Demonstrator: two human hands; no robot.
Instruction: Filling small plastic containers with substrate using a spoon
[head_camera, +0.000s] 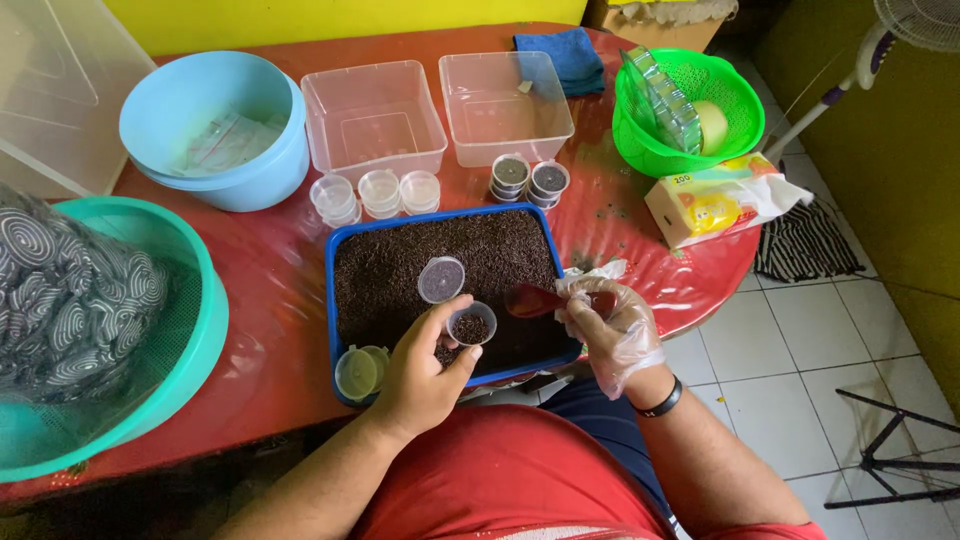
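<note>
Left hand: bare, closed around a small clear cup, thumb and fingers pinching its sides; the cup is upright and partly filled with dark granules.
Right hand: in a thin clear plastic glove, gripping the handle of a red spoon; a black band sits on the wrist.
Spoon: its bowl points left, just beside the cup's right rim, level with it and not quite touching as far as can be seen.
Cup's place: held above the near right part of the blue tray, between the two hands.
Blue tray: rectangular, at the near edge of the red table, filled with dark brown granules.
On the granules: a round clear lid lies flat, just far of the held cup.
Near left corner of tray: two more clear lids, just left of the left hand.
Far of the tray: three empty clear cups in a row, and to their right two filled, lidded cups.
Farther back: two empty clear square containers.
Left side: a light blue bowl and a teal basin with patterned cloth.
Right side: a green basket and a tissue pack.
</note>
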